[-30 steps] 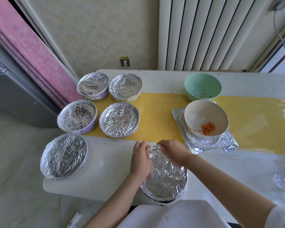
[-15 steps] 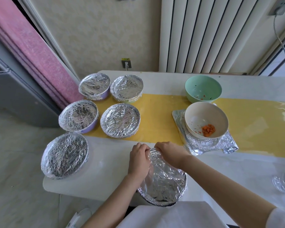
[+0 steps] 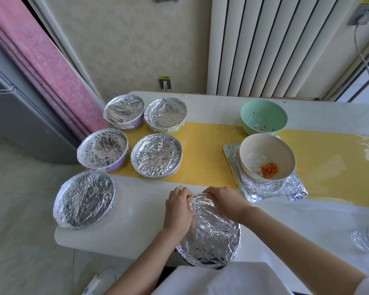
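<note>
A foil-covered bowl [image 3: 213, 237] sits at the near edge of the white table [image 3: 136, 220], tilted toward me. My left hand [image 3: 177, 209] grips its left far rim, fingers curled over the foil. My right hand [image 3: 224, 199] curls over the far right rim and presses the foil down. Both hands meet at the bowl's far edge.
Several foil-covered bowls [image 3: 153, 155] stand in a cluster at the left, one [image 3: 84, 202] near the table corner. A beige bowl with orange pieces [image 3: 266, 158] sits on a foil sheet [image 3: 294, 188]. A green bowl [image 3: 263, 116] stands behind it. More foil [image 3: 366, 239] lies at the right edge.
The camera has tipped slightly. Both hands have stayed on the bowl's far rim, shifting a little as they work the foil; the bowl has tilted a bit more toward me.
</note>
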Demonstrator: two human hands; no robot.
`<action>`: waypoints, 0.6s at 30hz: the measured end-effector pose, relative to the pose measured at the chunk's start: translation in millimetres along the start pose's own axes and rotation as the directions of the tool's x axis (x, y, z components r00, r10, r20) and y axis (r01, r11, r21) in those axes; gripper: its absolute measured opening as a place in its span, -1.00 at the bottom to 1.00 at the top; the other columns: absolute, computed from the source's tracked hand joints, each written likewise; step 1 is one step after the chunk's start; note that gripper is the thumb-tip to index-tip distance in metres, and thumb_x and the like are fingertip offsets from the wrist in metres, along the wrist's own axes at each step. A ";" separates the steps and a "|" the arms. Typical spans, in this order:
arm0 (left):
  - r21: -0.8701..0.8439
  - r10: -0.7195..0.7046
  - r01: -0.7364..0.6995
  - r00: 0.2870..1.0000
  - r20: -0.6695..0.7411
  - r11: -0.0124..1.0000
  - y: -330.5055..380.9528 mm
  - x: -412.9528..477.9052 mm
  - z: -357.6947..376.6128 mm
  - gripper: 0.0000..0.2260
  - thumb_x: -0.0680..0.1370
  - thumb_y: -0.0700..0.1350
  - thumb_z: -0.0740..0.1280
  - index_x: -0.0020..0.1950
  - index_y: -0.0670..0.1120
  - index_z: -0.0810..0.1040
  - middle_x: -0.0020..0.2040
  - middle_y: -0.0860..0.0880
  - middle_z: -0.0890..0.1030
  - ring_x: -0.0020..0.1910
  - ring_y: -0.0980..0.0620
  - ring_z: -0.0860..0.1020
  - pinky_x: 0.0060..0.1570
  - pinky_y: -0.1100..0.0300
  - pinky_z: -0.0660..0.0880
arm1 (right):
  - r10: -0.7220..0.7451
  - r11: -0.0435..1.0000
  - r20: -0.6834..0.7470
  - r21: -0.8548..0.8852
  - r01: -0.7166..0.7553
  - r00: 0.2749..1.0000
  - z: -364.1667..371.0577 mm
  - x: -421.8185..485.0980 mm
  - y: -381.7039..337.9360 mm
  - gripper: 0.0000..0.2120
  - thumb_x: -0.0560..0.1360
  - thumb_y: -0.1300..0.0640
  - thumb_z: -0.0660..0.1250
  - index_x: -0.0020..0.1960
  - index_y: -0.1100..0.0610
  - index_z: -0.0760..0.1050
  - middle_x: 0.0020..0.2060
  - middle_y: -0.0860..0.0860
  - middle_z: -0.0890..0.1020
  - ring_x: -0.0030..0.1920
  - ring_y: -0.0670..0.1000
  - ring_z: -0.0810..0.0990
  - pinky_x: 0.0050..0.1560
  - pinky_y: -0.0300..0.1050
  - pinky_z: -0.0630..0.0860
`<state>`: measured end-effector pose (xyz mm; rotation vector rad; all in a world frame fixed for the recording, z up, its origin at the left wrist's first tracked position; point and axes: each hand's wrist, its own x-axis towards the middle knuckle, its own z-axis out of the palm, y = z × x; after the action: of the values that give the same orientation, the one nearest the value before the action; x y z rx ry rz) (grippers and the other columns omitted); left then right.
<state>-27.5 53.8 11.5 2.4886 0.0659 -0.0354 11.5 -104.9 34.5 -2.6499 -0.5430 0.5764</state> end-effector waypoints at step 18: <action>-0.045 0.064 -0.060 0.994 0.088 0.997 -7.9 4.3 -2.2 -0.87 0.56 -0.24 0.24 -0.13 -0.16 0.55 -0.20 0.05 0.46 -0.11 0.03 0.38 -0.08 0.18 0.32 | 0.015 1.000 0.031 -0.022 -0.015 0.999 21.9 6.6 -1.9 -0.80 0.55 0.27 0.15 0.09 0.11 0.50 -0.11 0.10 0.64 -0.08 0.14 0.58 -0.17 -0.05 0.40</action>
<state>-23.6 61.6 8.3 2.4423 -0.0479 -0.1183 6.5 -94.4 14.7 -2.6720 -0.5421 0.6202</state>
